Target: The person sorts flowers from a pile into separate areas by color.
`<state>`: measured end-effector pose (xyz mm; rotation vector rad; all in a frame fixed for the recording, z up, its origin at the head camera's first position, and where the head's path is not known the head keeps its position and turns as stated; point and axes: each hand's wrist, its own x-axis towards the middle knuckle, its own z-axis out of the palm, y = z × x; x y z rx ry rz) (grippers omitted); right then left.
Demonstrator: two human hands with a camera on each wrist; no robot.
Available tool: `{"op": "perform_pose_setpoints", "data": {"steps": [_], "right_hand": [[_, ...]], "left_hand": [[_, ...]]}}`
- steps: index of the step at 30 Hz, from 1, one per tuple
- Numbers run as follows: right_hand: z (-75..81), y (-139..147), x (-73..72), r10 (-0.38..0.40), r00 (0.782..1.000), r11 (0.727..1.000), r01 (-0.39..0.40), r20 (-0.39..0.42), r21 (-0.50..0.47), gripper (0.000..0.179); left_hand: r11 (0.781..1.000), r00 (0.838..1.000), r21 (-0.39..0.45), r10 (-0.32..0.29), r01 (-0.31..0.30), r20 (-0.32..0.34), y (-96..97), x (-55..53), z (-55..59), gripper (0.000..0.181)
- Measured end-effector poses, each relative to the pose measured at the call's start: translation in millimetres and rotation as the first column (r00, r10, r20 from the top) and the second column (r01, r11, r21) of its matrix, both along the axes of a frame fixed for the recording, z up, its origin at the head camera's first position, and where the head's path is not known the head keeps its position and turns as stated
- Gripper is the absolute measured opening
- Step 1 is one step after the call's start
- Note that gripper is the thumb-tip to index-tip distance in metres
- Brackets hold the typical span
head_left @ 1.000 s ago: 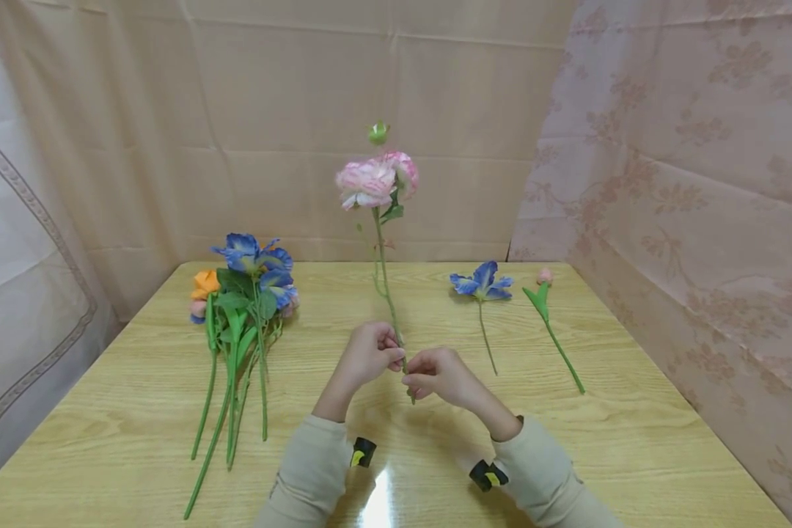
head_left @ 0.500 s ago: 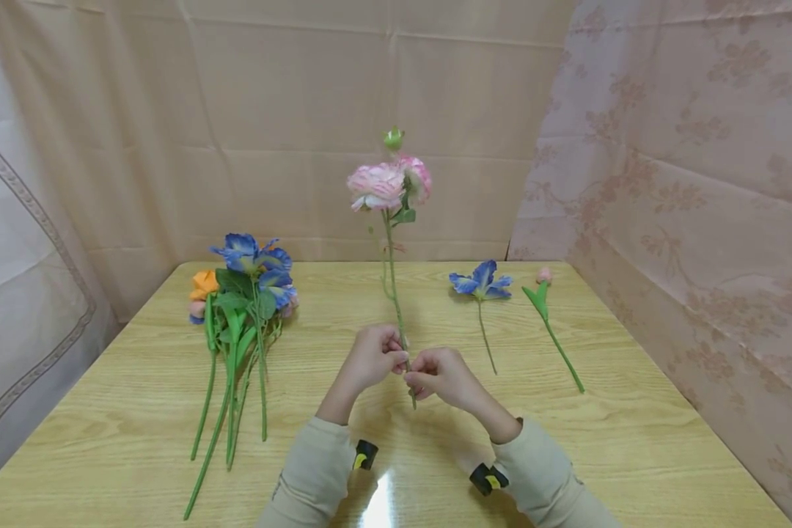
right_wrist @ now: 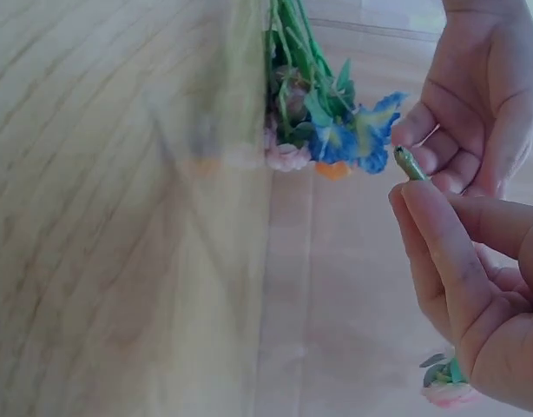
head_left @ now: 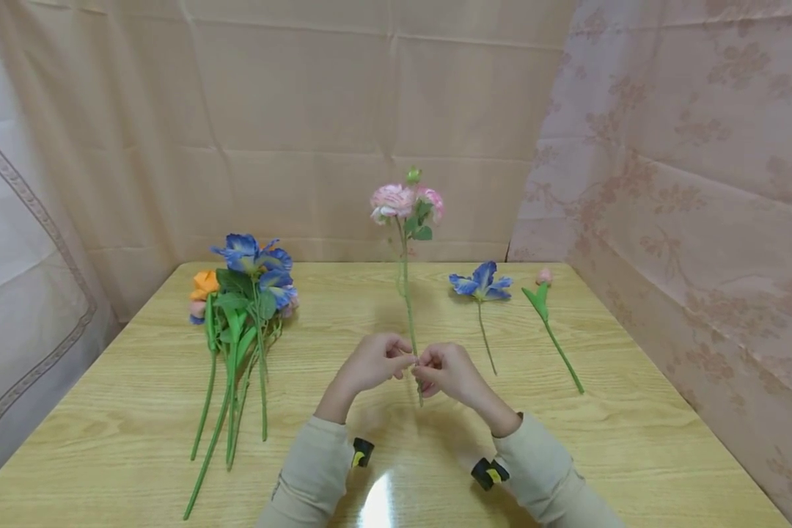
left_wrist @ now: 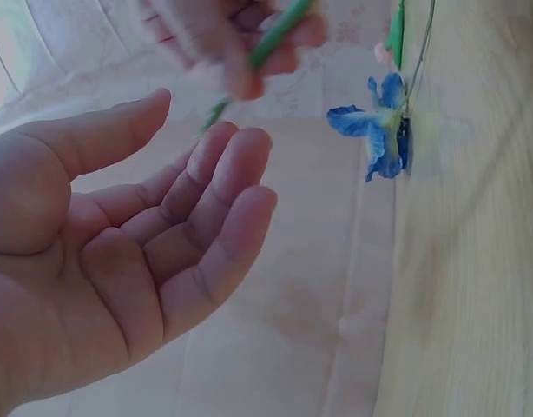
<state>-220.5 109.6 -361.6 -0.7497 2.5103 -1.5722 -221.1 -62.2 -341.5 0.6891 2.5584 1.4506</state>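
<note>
An artificial pink ruffled flower (head_left: 392,202) stands nearly upright above the middle of the table, with a second bloom, a green bud and a long stem. My right hand (head_left: 449,372) pinches this stem near its lower end, and the cut tip (right_wrist: 410,165) pokes out past the fingers in the right wrist view. Beside it, my left hand (head_left: 372,359) has its fingers loosely bent. In the left wrist view, a gap shows between that hand's thumb (left_wrist: 119,135) and fingers, with the green stem (left_wrist: 279,36) beyond them in the right hand.
A bunch of artificial flowers, blue blooms (head_left: 240,253) and an orange one (head_left: 204,284) among them, lies on the left of the wooden table (head_left: 119,425). To the right lie a single blue iris (head_left: 482,280) and a pink tulip (head_left: 544,277). Curtains hang behind and beside the table.
The pink flower has shifted right and come down lower in the head view. My left fingers, earlier pinching the stem, have loosened from it; the right hand keeps its hold.
</note>
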Motion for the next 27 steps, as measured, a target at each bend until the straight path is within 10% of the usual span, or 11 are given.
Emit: {"op": "perform_pose_setpoints", "data": {"steps": [10, 27], "right_hand": [[-13.8, 2.3, -15.4, -0.146, 0.974, 0.988, 0.135, 0.175, 0.076, 0.016], [-31.9, -2.6, -37.2, -0.181, 0.962, 0.967, 0.137, 0.203, 0.213, 0.018]], "left_hand": [[0.999, 1.000, -0.048, 0.021, -0.021, -0.002, -3.0, -0.8, -1.1, 0.018], [0.999, 1.000, -0.041, 0.003, -0.003, 0.000, -2.2, 0.0, -5.5, 0.014]]}}
